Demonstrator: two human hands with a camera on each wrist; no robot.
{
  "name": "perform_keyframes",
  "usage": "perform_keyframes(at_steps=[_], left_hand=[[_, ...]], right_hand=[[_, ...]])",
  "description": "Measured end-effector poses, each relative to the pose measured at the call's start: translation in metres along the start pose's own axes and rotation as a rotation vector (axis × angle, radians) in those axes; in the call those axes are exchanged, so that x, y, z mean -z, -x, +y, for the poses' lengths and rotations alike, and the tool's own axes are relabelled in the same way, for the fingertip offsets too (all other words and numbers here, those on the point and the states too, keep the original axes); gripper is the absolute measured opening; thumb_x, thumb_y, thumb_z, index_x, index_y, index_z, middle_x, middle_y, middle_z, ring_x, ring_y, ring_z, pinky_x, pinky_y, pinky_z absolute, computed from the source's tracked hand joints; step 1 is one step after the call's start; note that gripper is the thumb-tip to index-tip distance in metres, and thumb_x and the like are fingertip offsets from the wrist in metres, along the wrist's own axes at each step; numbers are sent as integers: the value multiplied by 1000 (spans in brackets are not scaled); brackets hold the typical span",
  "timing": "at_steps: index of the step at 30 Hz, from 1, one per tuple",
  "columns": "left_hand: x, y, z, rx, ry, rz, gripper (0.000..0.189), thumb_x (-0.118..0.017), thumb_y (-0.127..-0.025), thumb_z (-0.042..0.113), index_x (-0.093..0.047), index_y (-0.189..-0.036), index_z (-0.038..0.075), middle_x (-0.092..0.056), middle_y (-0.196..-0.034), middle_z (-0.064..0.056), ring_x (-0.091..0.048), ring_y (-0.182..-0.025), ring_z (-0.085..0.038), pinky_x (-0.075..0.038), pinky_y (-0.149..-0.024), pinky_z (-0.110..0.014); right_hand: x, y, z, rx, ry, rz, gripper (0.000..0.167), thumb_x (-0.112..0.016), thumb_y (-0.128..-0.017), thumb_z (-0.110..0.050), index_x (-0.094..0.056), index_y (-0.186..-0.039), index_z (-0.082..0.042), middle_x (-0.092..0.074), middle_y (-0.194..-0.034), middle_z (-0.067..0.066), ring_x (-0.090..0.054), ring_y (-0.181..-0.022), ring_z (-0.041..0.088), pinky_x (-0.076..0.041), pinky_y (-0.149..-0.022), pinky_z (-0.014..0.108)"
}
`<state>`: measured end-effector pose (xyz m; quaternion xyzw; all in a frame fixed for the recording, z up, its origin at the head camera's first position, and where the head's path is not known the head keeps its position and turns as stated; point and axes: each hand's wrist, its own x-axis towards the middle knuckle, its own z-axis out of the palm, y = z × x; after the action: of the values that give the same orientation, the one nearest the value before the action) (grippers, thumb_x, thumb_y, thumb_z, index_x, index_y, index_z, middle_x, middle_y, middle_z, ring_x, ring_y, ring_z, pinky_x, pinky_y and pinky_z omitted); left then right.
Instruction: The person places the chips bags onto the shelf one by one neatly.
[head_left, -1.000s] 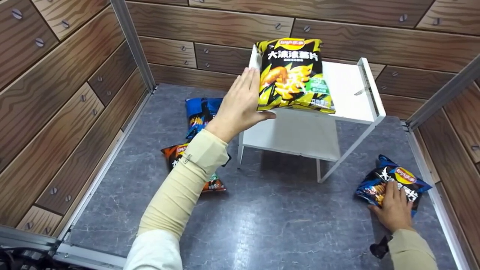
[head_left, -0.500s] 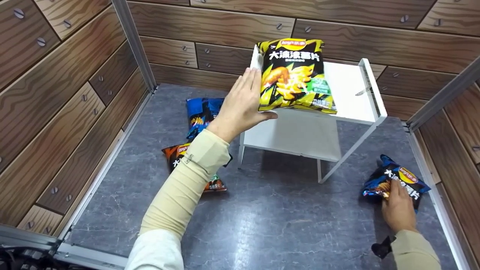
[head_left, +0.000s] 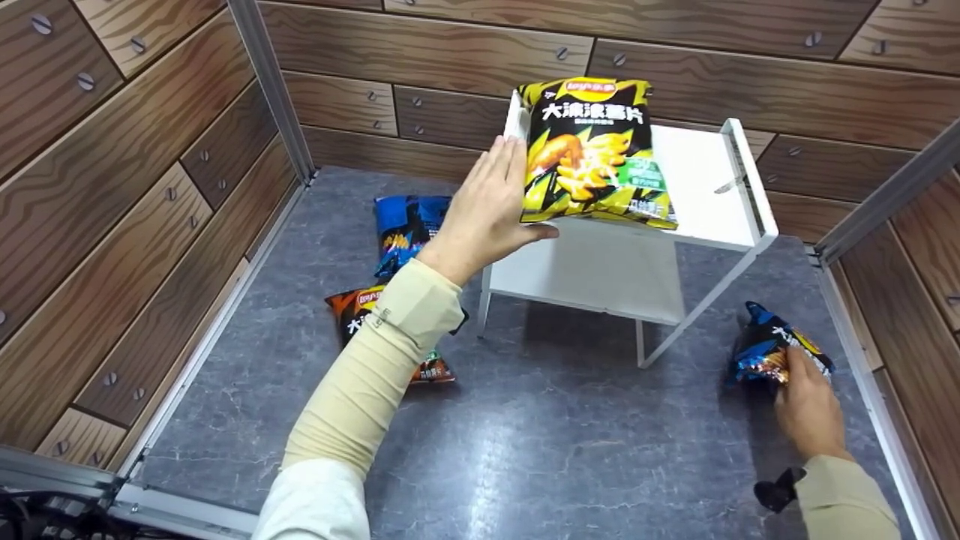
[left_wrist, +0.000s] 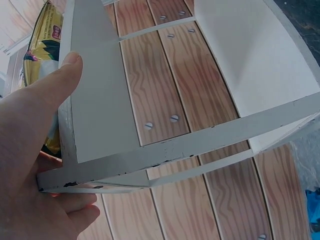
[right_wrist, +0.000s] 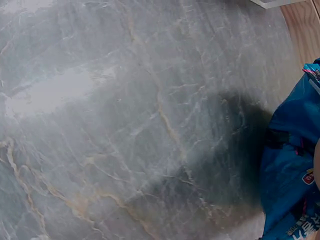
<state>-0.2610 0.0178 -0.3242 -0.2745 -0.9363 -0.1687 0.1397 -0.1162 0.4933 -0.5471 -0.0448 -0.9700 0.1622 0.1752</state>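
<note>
My left hand grips the front left corner of a small white two-tier side table. In the left wrist view its thumb lies over the tabletop's edge, with fingers around the frame. A black-and-yellow bag of chips lies on the tabletop beside this hand. At the right, my right hand grips a black-and-blue bag of chips by its near side; the bag is tilted. In the right wrist view, only part of that blue bag shows at the edge, the fingers nearly out of frame.
On the floor, left of the table, lie a blue chip bag and an orange-and-black chip bag, both partly behind my left arm. Wood-patterned walls with metal posts enclose the space. The table's lower shelf sits under the top.
My right hand has gone from lying flat over the blue-and-black bag to gripping its near side. That bag has tilted and shifted slightly away. My left hand keeps its place on the table.
</note>
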Motion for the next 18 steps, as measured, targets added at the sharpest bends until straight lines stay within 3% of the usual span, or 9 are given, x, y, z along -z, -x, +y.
perform_keyframes(at_steps=[10, 18], left_hand=[[0, 0, 1, 3, 1, -4, 117, -74, -78, 62, -17, -155, -5, -26, -162, -21, -18, -153, -33, -14, -127, -36], [0, 0, 1, -2, -3, 12, 115, -74, -79, 61, -18, -155, -5, -27, -161, -21, -20, -153, -33, -16, -127, -38]], right_hand=[[10, -11, -7, 162, -43, 156, 58, -53, -76, 21, -50, -132, 9, -53, -132, 35, -49, -114, 60, -40, -93, 72], [36, -27, -22, 184, -64, 168, 62, -50, -80, 21, -48, -139, 5, -50, -138, 33, -47, -121, 58, -38, -100, 69]])
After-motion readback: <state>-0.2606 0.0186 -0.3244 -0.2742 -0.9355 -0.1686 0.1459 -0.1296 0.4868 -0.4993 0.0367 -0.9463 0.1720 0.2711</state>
